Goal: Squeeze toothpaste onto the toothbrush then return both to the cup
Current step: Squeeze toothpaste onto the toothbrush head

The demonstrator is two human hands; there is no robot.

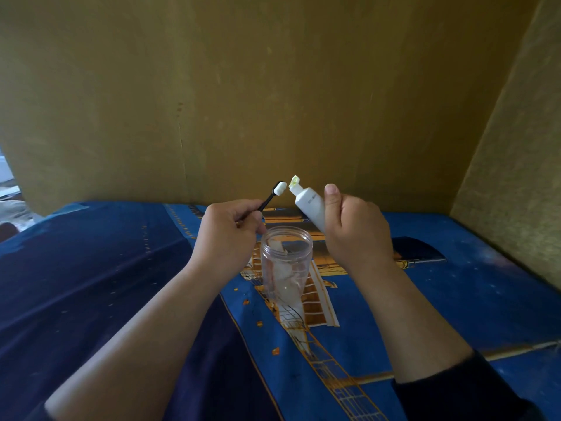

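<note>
My left hand (226, 230) grips the black handle of a toothbrush (272, 196), whose white bristle head points up and to the right. In my right hand (355, 229) is a white toothpaste tube (306, 205), tilted with its nozzle up and left, thumb pressed along its side. The flip cap is open and yellowish paste shows at the nozzle. A small gap separates the nozzle from the bristles. Below and between both hands stands a clear plastic cup (287, 262), upright on the blue patterned cloth, with something pale inside it.
The blue cloth (455, 284) with an orange printed pattern covers the surface. A brown cardboard wall (273, 101) rises close behind the cup, and another panel (516, 177) closes off the right side. Clutter shows past the far left edge.
</note>
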